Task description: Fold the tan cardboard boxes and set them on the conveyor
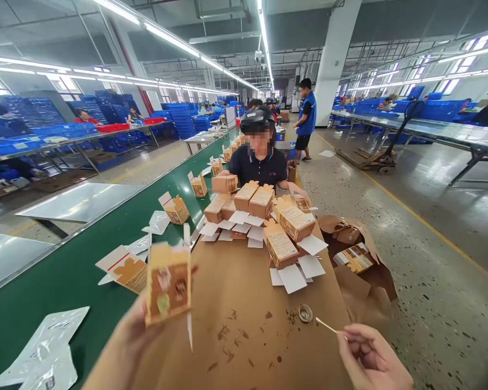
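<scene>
My left hand (136, 319) is wrapped round a brown printed carton (168, 284), held up over the left side of the cardboard-covered table (236, 287). White flaps stick out at the carton's top and bottom. Low on the right, my right hand (368, 349) pinches a thin stick with a white tip (326, 325), which points left. Just beyond that tip, a small round metal dish (305, 313) sits on the cardboard, with brown specks and smears around it.
Stacked cartons (280, 246) with white flaps stand ahead, before a seated person (260, 162). A green belt (117, 319) on the left carries open cartons (177, 210) and silvery pouches (51, 341). An open brown bag (366, 295) holds flat cartons at the right.
</scene>
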The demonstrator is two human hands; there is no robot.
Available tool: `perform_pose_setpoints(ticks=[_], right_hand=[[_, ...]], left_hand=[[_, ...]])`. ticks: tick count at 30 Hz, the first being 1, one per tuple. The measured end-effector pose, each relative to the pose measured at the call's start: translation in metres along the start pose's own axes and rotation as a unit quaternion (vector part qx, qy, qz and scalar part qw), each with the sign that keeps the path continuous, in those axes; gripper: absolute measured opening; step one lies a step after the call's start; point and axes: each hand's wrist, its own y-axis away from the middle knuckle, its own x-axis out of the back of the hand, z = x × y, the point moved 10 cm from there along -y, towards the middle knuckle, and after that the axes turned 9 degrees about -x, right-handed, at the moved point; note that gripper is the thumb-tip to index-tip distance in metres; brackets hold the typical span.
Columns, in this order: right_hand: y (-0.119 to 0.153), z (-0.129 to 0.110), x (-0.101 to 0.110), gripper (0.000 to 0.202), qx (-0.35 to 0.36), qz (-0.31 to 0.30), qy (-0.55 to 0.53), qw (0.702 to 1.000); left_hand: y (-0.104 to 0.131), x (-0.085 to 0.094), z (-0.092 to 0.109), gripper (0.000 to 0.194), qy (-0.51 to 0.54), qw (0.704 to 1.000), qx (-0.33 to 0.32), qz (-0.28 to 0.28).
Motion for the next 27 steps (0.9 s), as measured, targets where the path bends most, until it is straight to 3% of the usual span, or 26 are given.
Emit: perform_pose_setpoints(ticks=[2, 3, 4, 6, 8, 11, 13, 18, 22, 27], right_hand=[[-0.007, 0.002, -0.014, 0.060, 0.016, -0.043, 0.012, 0.999], [-0.009, 0.001, -0.020, 0.060, 0.025, -0.053, 0.017, 0.998], [-0.010, 0.000, -0.024, 0.060, 0.034, -0.054, 0.022, 0.998], [-0.011, -0.006, -0.030, 0.059, 0.046, -0.045, 0.028, 0.998], [-0.009, -0.011, -0.036, 0.056, 0.050, -0.049, 0.039, 0.997], [-0.009, -0.014, -0.040, 0.051, 0.044, -0.057, 0.059, 0.996], [-0.009, -0.012, -0.041, 0.047, 0.035, -0.058, 0.070, 0.995], [-0.010, -0.002, -0.053, 0.040, 0.029, -0.067, 0.088, 0.993], [-0.017, 0.002, -0.064, 0.037, 0.040, -0.081, 0.111, 0.990], [-0.009, -0.006, -0.055, 0.031, 0.054, -0.079, 0.112, 0.989]], left_hand=[[0.053, 0.001, -0.094, 0.119, 0.077, 0.991, 0.112, 0.001], [0.071, -0.003, -0.127, 0.115, 0.110, 0.985, 0.135, 0.008], [0.084, -0.010, -0.153, 0.107, 0.132, 0.978, 0.157, 0.020], [0.091, -0.028, -0.173, 0.094, 0.148, 0.974, 0.167, 0.038], [0.079, -0.045, -0.161, 0.091, 0.114, 0.982, 0.142, 0.041], [0.049, -0.063, -0.121, 0.098, 0.011, 0.997, 0.073, 0.010], [0.036, -0.072, -0.106, 0.097, -0.046, 0.998, 0.051, -0.014], [0.030, -0.077, -0.102, 0.096, -0.088, 0.996, 0.020, -0.006], [0.028, -0.086, -0.102, 0.101, -0.093, 0.995, 0.041, -0.025], [0.025, -0.095, -0.091, 0.102, -0.094, 0.993, 0.052, -0.046]])
